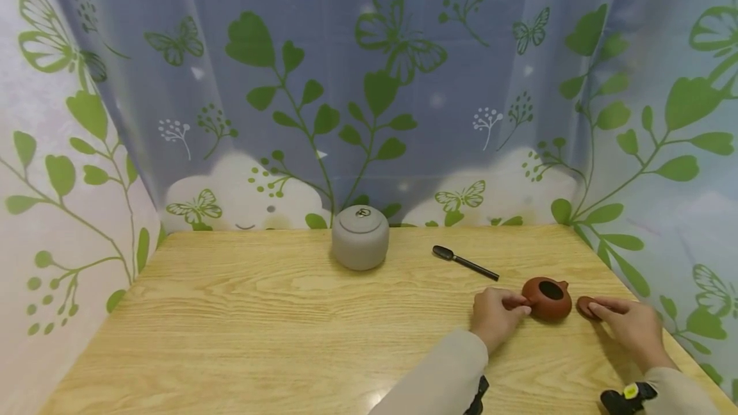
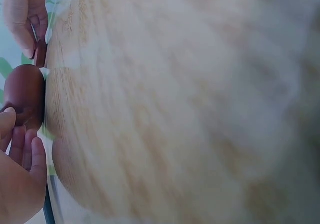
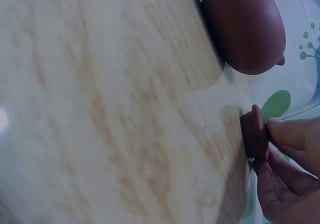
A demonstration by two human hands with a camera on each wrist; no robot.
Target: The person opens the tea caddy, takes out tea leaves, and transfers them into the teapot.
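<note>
A reddish-brown clay teapot [image 1: 550,314] stands on the right part of the table, its round top opening uncovered and dark inside. My left hand [image 1: 498,317] pinches the teapot's handle between thumb and fingers; in the left wrist view the other fingers lie under the handle, close to the body. To the right of the pot, my right hand [image 1: 637,328] holds the matching round lid [image 1: 585,308] by its knob. Seen from the right wrist, the lid [image 3: 255,134] is tipped near the tabletop, a small gap away from the teapot [image 3: 245,29].
A grey lidded jar [image 1: 360,245] with a small metal ring on top stands at the table's back edge. Between it and the teapot lies a black, spoon-like scoop [image 1: 467,264]. Patterned curtains [image 1: 323,82] hang behind and beside the wooden table [image 1: 259,312].
</note>
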